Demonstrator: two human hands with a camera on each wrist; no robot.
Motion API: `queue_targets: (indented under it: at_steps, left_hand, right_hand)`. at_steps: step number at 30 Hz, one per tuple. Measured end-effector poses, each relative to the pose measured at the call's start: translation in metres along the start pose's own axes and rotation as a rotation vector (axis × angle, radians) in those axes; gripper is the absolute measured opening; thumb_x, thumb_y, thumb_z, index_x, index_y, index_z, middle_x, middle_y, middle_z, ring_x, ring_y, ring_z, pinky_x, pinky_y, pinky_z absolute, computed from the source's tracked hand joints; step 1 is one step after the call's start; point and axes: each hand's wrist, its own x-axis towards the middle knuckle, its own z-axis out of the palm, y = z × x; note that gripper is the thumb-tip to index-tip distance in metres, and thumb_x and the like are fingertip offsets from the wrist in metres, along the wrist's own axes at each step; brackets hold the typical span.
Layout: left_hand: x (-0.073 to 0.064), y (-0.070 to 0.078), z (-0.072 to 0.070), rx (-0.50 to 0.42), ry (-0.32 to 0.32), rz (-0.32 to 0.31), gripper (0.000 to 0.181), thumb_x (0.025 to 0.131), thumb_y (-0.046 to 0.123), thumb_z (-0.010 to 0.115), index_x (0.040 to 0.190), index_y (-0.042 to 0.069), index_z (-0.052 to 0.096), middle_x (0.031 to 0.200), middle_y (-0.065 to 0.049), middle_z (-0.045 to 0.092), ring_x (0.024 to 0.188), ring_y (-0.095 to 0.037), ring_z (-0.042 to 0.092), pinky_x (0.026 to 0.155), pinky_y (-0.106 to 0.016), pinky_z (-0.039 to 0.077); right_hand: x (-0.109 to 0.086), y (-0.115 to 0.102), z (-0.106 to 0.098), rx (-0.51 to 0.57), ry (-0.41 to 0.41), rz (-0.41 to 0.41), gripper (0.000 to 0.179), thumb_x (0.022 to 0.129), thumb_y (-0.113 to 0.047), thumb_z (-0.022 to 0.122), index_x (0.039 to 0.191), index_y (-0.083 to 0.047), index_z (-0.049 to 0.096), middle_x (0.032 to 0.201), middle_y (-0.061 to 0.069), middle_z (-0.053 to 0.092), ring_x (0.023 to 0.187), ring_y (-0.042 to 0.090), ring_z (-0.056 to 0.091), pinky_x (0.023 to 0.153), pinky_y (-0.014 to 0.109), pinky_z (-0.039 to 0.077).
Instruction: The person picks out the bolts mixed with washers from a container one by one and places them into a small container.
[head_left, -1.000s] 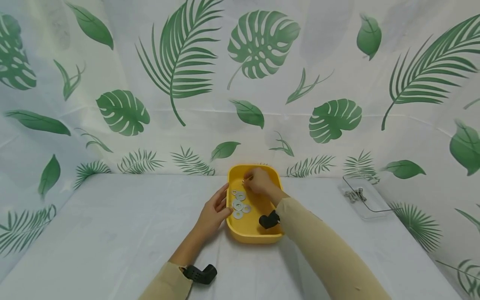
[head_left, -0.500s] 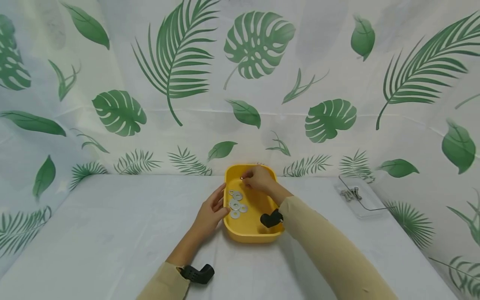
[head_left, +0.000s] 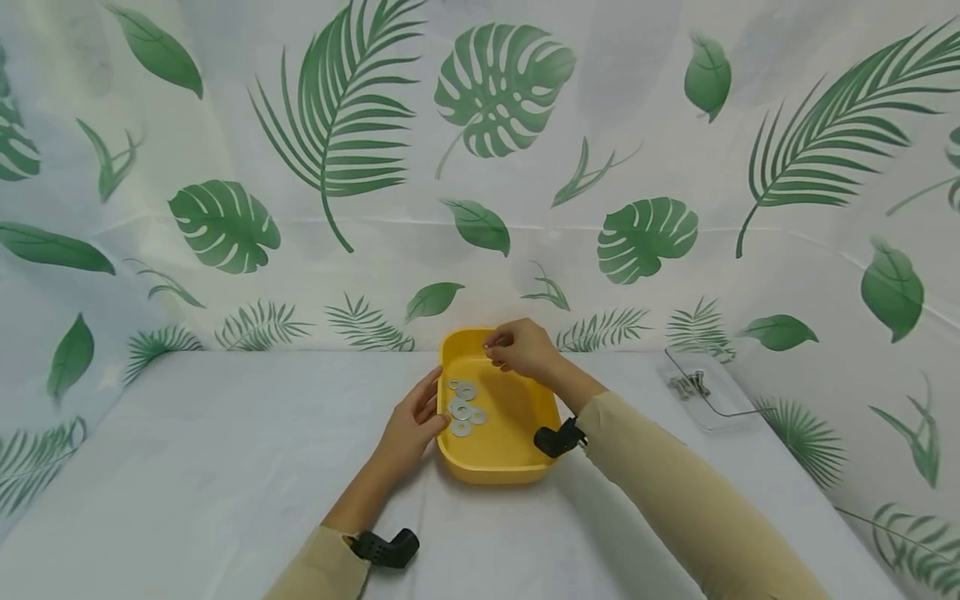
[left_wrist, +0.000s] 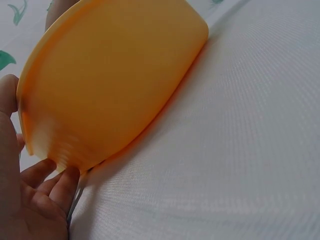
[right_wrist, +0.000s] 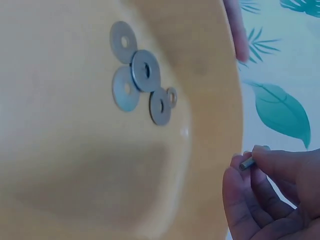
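A yellow tray (head_left: pixel 491 476) stands on the white-covered table, with several flat metal washers (head_left: pixel 461 408) lying toward its left side. My left hand (head_left: pixel 408 429) holds the tray's left wall, thumb at the rim and fingers against the outside; the left wrist view shows these fingers (left_wrist: pixel 66 189) under the curved wall. Over the tray's far end, my right hand (head_left: pixel 523 348) pinches a small metal bolt (right_wrist: pixel 247 164) between thumb and fingertips. Only the bolt's short shank shows; fingers cover the rest.
On the right of the table sits a clear plastic box (head_left: pixel 723 423) with several bolts (head_left: pixel 690 384) in it. A thin bent metal rod (head_left: pixel 731 414) lies across the box. Behind the table hangs a white leaf-print cloth (head_left: pixel 360 283).
My right hand has risen and shifted a little to the right relative to the tray, still pinching the bolt. My left hand stays on the tray's wall. The head view has turned slightly right.
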Motion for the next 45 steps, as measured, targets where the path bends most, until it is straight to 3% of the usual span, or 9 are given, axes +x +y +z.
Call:
queue_targets:
  at_steps: [10,20,30,35,39,45]
  left_hand:
    - [-0.002,0.001,-0.001,0.010,0.006,0.002,0.075,0.090,0.005,0.058,0.159,0.020,0.033,0.162,-0.014,0.039,0.148,-0.033,0.042,0.121,-0.048,0.038]
    - [-0.002,0.002,0.000,0.010,0.001,-0.004,0.075,0.091,0.004,0.057,0.160,0.019,0.032,0.162,-0.015,0.038,0.149,-0.033,0.041,0.120,-0.048,0.038]
    - [-0.001,0.003,0.000,0.012,-0.001,0.002,0.074,0.091,0.004,0.057,0.160,0.017,0.031,0.162,-0.015,0.038,0.149,-0.033,0.040,0.120,-0.048,0.037]
    - [-0.002,0.004,-0.001,0.017,0.001,-0.007,0.074,0.091,0.004,0.057,0.160,0.016,0.031,0.162,-0.015,0.038,0.149,-0.032,0.040,0.120,-0.048,0.037]
    - [-0.002,0.005,0.000,0.023,0.004,-0.004,0.074,0.091,0.004,0.057,0.160,0.016,0.031,0.162,-0.016,0.038,0.148,-0.034,0.041,0.120,-0.049,0.038]
    - [-0.003,0.005,0.000,0.018,0.005,-0.016,0.075,0.091,0.006,0.058,0.160,0.020,0.032,0.162,-0.014,0.039,0.148,-0.033,0.042,0.119,-0.049,0.040]
  right_hand:
    - [-0.015,0.008,-0.027,0.007,0.022,0.030,0.026,0.096,-0.011,0.065,0.118,0.003,0.070,0.114,0.025,0.072,0.100,0.038,0.072,0.091,0.045,0.062]
    - [-0.032,0.023,-0.059,0.013,0.016,0.013,0.031,0.098,-0.013,0.064,0.123,0.004,0.066,0.118,0.025,0.069,0.103,0.037,0.069,0.086,0.036,0.064]
    - [-0.049,0.052,-0.088,0.000,0.069,-0.009,0.031,0.098,-0.012,0.062,0.124,0.005,0.065,0.121,0.025,0.068,0.103,0.034,0.070,0.084,0.034,0.064]
    - [-0.060,0.062,-0.104,-0.020,0.097,0.019,0.033,0.099,-0.013,0.062,0.127,0.004,0.063,0.122,0.024,0.067,0.102,0.029,0.069,0.085,0.033,0.064]
    - [-0.067,0.072,-0.118,-0.034,0.121,0.036,0.034,0.099,-0.014,0.062,0.127,0.004,0.063,0.124,0.026,0.066,0.105,0.033,0.069,0.085,0.032,0.064]
    - [-0.077,0.090,-0.139,-0.071,0.114,0.035,0.036,0.100,-0.017,0.061,0.128,0.005,0.062,0.124,0.027,0.066,0.103,0.030,0.070,0.083,0.029,0.063]
